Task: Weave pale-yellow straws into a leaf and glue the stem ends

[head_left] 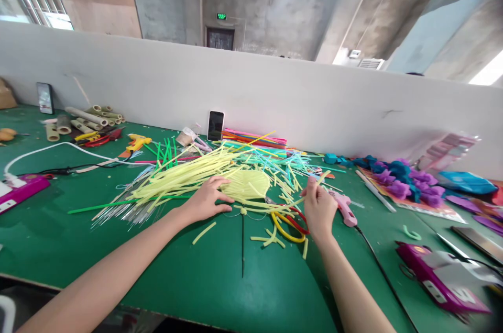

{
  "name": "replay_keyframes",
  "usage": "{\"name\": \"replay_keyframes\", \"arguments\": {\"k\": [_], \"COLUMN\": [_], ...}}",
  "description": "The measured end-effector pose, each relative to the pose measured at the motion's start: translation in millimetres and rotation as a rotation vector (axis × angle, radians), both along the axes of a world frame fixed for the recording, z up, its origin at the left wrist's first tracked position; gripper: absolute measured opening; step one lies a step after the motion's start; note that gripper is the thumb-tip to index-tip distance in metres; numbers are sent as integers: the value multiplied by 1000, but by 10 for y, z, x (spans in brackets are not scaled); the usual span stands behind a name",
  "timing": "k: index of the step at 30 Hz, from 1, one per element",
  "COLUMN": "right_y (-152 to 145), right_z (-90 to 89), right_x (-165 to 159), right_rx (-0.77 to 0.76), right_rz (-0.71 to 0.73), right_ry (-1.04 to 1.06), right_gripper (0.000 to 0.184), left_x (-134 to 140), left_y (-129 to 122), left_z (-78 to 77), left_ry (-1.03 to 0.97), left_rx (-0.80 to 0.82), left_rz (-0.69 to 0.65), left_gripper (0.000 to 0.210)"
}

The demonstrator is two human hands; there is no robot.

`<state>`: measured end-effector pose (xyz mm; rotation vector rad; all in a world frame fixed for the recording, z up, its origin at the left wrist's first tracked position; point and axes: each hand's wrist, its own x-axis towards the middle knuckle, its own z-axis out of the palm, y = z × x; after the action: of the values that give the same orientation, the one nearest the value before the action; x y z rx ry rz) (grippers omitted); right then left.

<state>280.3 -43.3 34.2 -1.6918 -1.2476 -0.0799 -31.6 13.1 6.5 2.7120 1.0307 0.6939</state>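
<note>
My left hand (210, 198) lies with its fingers spread at the left edge of a rounded, ribbed pale yellow piece (251, 184) made of pipe cleaners. Closed fingers of my right hand (320, 210) pinch a short yellow pipe cleaner (324, 176). Below the ribbed piece a small yellow ball (243, 211) sits at the top of a thin dark stem (242, 249). Scissors (288, 228) with yellow and red handles lie just left of my right hand, partly under loose strips. A pink glue gun (343, 207) rests to the right of that hand.
Long yellow pipe cleaners (184, 176) are heaped left of centre. A phone (216, 125) leans on the white partition (157, 81). Bamboo pieces (88, 118) and a yellow glue gun (138, 142) lie left; purple flowers (424, 184) and a magenta power strip (440, 280) lie right.
</note>
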Motion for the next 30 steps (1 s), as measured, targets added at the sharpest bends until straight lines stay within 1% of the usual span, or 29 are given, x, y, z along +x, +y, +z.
{"name": "replay_keyframes", "arguments": {"k": [6,8,10,14,18,21,24,30], "right_y": [14,31,48,66,68,65,59,58], "right_z": [-89,-119,-144,-168,-170,-161,-146,-137], "right_x": [-154,-175,-176,-152,-145,-143,-133,-122], "right_rx": [-116,-167,-209,-254,-280,-278,-259,-218], "right_rz": [209,277,315,310,303,293,277,259], "right_ry": [-32,-51,-64,-68,-76,-85,-92,-102], "right_gripper": [63,59,53,41,37,39,46,59], "left_x": [39,46,49,62,102,132,147,140], "left_y": [-23,-23,-25,-57,-114,-143,-153,-157], "left_z": [8,-8,-25,-7,78,114,104,71], "left_ry": [-17,-13,-3,15,44,75,80,46], "left_rx": [12,27,51,135,198,204,190,136], "left_rz": [-23,-23,-26,-28,-25,-51,-58,-77], "left_gripper": [15,12,12,14,17,20,22,10]}}
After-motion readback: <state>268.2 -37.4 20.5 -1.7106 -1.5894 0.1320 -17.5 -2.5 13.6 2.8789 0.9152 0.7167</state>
